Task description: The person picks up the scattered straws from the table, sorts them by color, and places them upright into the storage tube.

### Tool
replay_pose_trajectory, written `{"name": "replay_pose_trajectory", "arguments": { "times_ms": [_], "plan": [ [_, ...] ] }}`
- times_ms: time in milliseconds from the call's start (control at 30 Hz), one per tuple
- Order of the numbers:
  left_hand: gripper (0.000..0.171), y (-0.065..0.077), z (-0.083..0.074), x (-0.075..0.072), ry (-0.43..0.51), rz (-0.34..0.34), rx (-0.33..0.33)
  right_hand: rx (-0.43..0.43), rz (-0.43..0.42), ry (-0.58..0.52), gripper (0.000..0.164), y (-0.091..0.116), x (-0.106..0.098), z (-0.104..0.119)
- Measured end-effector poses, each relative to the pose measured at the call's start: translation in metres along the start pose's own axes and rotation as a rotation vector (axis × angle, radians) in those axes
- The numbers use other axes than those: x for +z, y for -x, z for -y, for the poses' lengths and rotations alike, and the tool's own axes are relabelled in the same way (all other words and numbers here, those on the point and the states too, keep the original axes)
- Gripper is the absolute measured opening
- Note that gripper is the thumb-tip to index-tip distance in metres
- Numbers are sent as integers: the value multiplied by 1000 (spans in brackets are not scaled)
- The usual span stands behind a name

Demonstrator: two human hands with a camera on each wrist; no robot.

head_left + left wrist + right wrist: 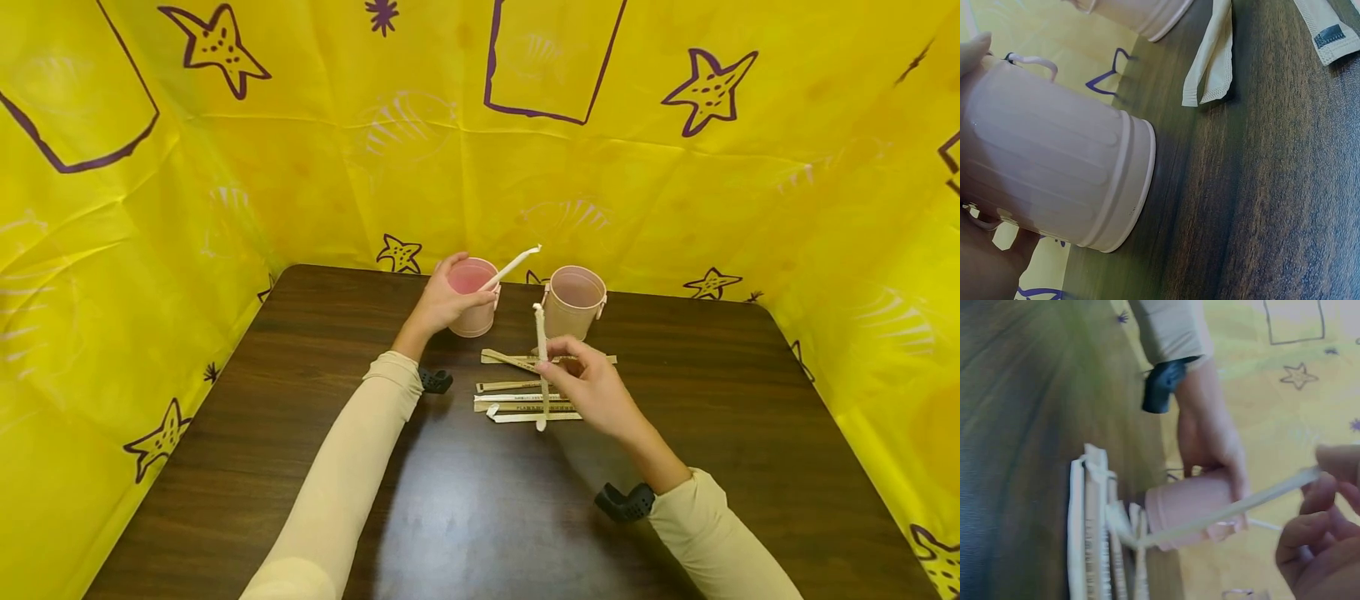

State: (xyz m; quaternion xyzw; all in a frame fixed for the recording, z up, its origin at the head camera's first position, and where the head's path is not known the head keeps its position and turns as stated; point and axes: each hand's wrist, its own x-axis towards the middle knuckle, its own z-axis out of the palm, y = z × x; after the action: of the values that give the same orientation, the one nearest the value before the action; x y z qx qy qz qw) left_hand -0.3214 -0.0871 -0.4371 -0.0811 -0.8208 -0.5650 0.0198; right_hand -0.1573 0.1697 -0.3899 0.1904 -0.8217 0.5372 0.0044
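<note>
Pinching a wrapped stick [542, 333] in my right hand [592, 387], I hold it lengthwise to me, over loose wrapped sticks [517, 398] lying crosswise on the table. Up and left of it is the pink bucket [474, 321] my left hand [438, 304] grips, another stick [517, 265] jutting rightward from its mouth. My right hand is nearer the second bucket [572, 321].

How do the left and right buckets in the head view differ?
The left hand grips the left bucket, while no hand grips the right bucket. A white wrapped stick pokes out of the left bucket; none pokes out of the right bucket. Both are pinkish and open-topped, with loops at the side.
</note>
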Motion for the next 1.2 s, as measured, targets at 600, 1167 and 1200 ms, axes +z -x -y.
{"name": "replay_pose_trajectory", "arguments": {
  "times_ms": [600,1167,1200],
  "plan": [
    [100,0,1,-1,-4,8,-14,-152,-518,-512,14,-67,-14,18],
    [99,-2,1,2,1,-5,9,-152,-426,-471,31,-120,32,-2],
    [99,-1,0,1,1,-5,9,-141,-417,-464,31,-122,33,-4]
  ]
}}
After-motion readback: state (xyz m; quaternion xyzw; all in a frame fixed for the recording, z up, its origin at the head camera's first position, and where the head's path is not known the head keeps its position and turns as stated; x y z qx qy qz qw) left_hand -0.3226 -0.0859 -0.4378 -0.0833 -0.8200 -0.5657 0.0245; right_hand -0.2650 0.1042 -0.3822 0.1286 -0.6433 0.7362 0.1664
